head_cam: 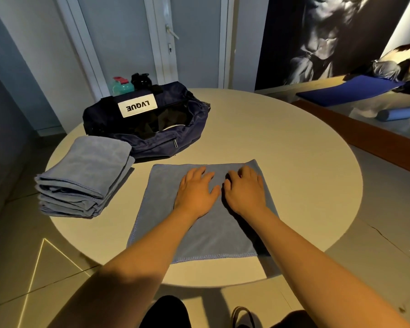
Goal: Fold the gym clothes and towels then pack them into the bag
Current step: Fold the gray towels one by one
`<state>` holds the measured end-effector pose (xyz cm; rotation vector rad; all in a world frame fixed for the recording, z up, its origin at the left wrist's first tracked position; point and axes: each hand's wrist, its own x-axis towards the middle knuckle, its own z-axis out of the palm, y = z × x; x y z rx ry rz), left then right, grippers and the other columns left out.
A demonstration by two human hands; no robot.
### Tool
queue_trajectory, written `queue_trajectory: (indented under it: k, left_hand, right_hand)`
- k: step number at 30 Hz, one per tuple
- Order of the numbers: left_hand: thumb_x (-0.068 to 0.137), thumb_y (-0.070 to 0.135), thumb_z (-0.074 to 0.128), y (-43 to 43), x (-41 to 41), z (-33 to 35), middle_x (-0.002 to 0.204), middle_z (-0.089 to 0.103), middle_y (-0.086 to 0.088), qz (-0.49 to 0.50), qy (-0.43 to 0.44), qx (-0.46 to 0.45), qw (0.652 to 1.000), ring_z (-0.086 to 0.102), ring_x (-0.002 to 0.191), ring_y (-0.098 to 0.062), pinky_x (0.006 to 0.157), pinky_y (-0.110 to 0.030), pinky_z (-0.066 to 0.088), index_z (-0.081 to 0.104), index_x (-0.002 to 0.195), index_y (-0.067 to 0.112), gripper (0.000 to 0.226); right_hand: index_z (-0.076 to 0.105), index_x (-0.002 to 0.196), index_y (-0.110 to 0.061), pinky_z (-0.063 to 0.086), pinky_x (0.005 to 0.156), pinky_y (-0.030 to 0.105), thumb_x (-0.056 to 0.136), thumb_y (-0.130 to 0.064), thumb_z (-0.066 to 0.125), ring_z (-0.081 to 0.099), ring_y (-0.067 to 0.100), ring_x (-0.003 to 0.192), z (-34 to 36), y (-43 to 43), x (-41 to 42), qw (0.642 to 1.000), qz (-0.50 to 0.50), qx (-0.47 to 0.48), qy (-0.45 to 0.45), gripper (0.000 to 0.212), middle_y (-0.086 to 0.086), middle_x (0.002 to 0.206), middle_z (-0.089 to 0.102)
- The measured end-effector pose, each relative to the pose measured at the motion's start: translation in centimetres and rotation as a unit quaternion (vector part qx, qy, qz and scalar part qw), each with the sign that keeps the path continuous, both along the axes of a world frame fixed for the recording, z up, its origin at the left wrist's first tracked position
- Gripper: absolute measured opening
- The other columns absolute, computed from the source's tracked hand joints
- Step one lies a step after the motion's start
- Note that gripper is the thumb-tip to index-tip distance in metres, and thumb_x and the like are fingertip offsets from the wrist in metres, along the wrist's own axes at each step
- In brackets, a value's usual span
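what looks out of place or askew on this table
The towel stack juts slightly over the table's left rim, and its layers sit uneven. Nothing looks spilled or damaged.

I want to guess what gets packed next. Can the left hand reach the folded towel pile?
Probably yes. The left hand rests flat on the spread towel, and the folded towel pile sits to its left on the same table, with only bare tabletop between.
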<state>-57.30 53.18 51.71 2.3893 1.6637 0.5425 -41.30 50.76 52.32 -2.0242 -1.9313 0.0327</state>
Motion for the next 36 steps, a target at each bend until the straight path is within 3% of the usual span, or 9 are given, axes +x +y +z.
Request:
queue_trajectory:
  k: [3, 5, 10, 16, 22, 26, 29, 32, 36]
  left_hand:
    - [0.099, 0.031, 0.05, -1.0, 0.0, 0.4, 0.115, 0.062, 0.002, -0.023, -0.007, 0.118, 0.993, 0.052, 0.11, -0.025, 0.092, -0.034, 0.033, 0.07, 0.114, 0.025, 0.025]
    - [0.1, 0.031, 0.048, -2.0, 0.0, 1.1, 0.11, 0.067, 0.003, -0.03, 0.011, 0.101, 0.994, 0.057, 0.104, -0.023, 0.089, -0.033, 0.031, 0.072, 0.112, 0.026, 0.027]
    - [0.103, 0.042, 0.041, -6.3, 1.3, 1.7, 0.138, 0.058, 0.001, 0.002, 0.039, 0.028, 0.999, 0.049, 0.126, -0.022, 0.106, -0.034, 0.027, 0.059, 0.136, 0.026, 0.041]
    - [0.106, 0.053, 0.018, -10.1, 3.2, 0.7, 0.169, 0.006, -0.001, -0.007, 0.114, -0.081, 0.99, 0.004, 0.155, -0.024, 0.125, -0.044, 0.003, 0.013, 0.161, 0.031, 0.06]
    - [0.104, 0.06, 0.012, -10.7, 4.4, 1.1, 0.169, -0.012, -0.003, -0.026, 0.15, -0.123, 0.981, -0.013, 0.155, -0.026, 0.124, -0.049, -0.009, -0.004, 0.161, 0.031, 0.066]
    - [0.104, 0.06, 0.014, -11.1, 6.5, 0.9, 0.169, -0.007, -0.004, -0.036, 0.141, -0.099, 0.984, -0.009, 0.155, -0.027, 0.124, -0.049, -0.006, 0.002, 0.162, 0.032, 0.065]
    - [0.105, 0.053, 0.03, -11.2, 7.8, 0.8, 0.168, 0.015, -0.001, -0.051, 0.04, -0.049, 0.997, 0.009, 0.154, -0.024, 0.125, -0.047, 0.009, 0.028, 0.158, 0.032, 0.057]
    - [0.102, 0.029, 0.049, -11.5, 8.0, 0.8, 0.141, 0.056, 0.005, -0.051, -0.21, 0.027, 0.976, 0.042, 0.133, -0.015, 0.108, -0.042, 0.044, 0.065, 0.128, 0.028, 0.03]
    - [0.101, 0.019, 0.05, -12.9, 6.6, 1.9, 0.121, 0.064, 0.009, -0.043, -0.306, -0.004, 0.951, 0.057, 0.108, -0.01, 0.092, -0.032, 0.053, 0.067, 0.121, 0.029, 0.028]
  right_hand:
    - [0.057, 0.126, -0.018, 0.031, 0.105, 0.045, 0.105, -0.036, 0.032, 0.046, 0.029, 0.118, -0.4, -2.1, 0.6, 1.0, 0.023, -0.014, 0.0, 0.038, 0.008, 0.122, 0.054]
    - [0.06, 0.117, -0.018, 0.028, 0.108, 0.048, 0.105, -0.034, 0.032, 0.048, 0.027, 0.122, 0.3, -2.8, 1.4, 0.999, 0.032, -0.014, 0.015, 0.034, 0.004, 0.12, 0.059]
    - [0.056, 0.133, -0.022, 0.031, 0.106, 0.044, 0.104, -0.033, 0.035, 0.038, 0.031, 0.134, 0.9, -6.4, 2.8, 0.999, -0.044, -0.014, 0.01, 0.038, 0.007, 0.143, 0.048]
    - [0.049, 0.135, -0.023, 0.029, 0.106, 0.047, 0.102, -0.039, 0.031, 0.028, 0.035, 0.136, -0.1, -10.7, 2.6, 0.994, -0.103, -0.006, 0.032, 0.04, 0.017, 0.148, 0.037]
    - [0.044, 0.137, -0.025, 0.028, 0.083, 0.039, 0.104, -0.036, 0.034, 0.04, 0.03, 0.11, 0.2, -14.1, 4.0, 0.989, -0.143, -0.026, 0.027, 0.036, 0.01, 0.121, 0.047]
    - [0.053, 0.127, -0.016, 0.032, 0.071, 0.033, 0.096, -0.016, 0.051, 0.046, 0.028, 0.083, 1.5, -14.5, 5.5, 0.993, -0.104, 0.005, 0.055, 0.031, 0.01, 0.112, 0.049]
    - [0.056, 0.124, -0.012, 0.042, 0.067, 0.033, 0.096, -0.01, 0.05, 0.048, 0.028, 0.077, 2.3, -14.8, 6.0, 0.981, -0.106, 0.06, 0.153, 0.029, 0.011, 0.114, 0.045]
    - [0.057, 0.132, -0.011, 0.044, 0.081, 0.03, 0.098, -0.008, 0.05, 0.056, 0.03, 0.096, 2.7, -15.0, 5.2, 0.974, -0.053, 0.065, 0.212, 0.035, 0.011, 0.123, 0.045]
    - [0.058, 0.132, -0.01, 0.041, 0.084, 0.025, 0.098, -0.002, 0.048, 0.057, 0.028, 0.099, 3.3, -14.6, 4.5, 0.96, -0.061, 0.087, 0.26, 0.037, 0.01, 0.124, 0.046]
